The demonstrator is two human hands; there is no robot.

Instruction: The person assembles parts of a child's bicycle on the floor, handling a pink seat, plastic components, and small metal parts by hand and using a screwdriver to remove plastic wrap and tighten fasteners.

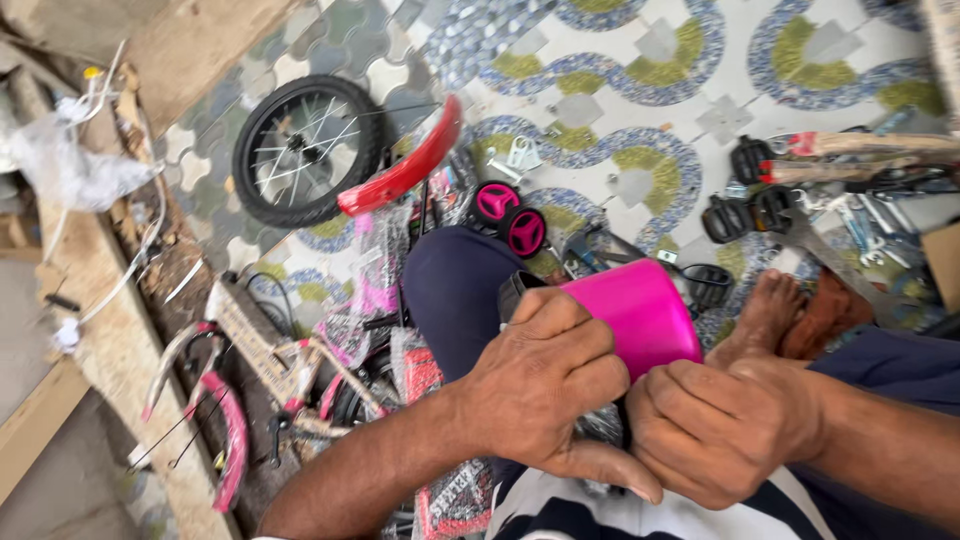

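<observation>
— What's closest to the camera?

— Both hands. The left hand (540,385) wraps its fingers round the near end of a bright pink plastic piece (640,312); the right hand (722,428) is closed tight against the underside of the same piece, over the person's lap.

— And beyond that?

— A bare foot (768,310) on patterned floor tiles (640,60), pink training wheels (510,215), black pedals (745,195) and scattered tools (880,160). Farther left lie a red mudguard (405,170) and a small spoked wheel (305,150), beside a rough wooden plank (110,340).

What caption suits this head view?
Both hands, left hand and right hand, grip a glossy pink plastic basket above scattered bicycle parts.
</observation>
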